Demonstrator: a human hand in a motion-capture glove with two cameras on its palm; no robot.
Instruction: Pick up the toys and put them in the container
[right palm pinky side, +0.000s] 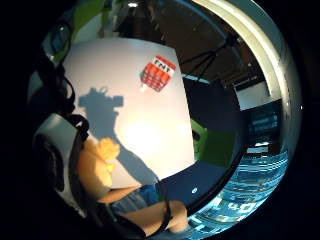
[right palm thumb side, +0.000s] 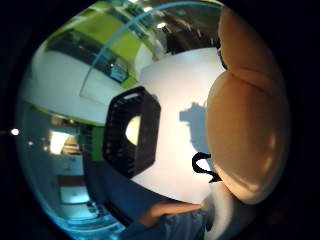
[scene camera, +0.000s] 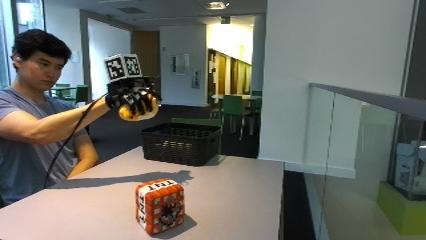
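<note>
Gloved right hand (scene camera: 135, 102): raised above the table (scene camera: 226, 185), fingers curled round a yellow plush toy (scene camera: 130, 115). Black basket (scene camera: 180, 143): on table's far end. Red TNT block toy (scene camera: 160, 206): near end, standing alone.

Yellow toy (scene camera: 133, 114) mostly hidden by fingers (scene camera: 136, 101); kind unclear.

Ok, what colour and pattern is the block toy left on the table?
The TNT block is red-orange with white squares and a white "TNT" band on top, clearest in the outside view.
</note>
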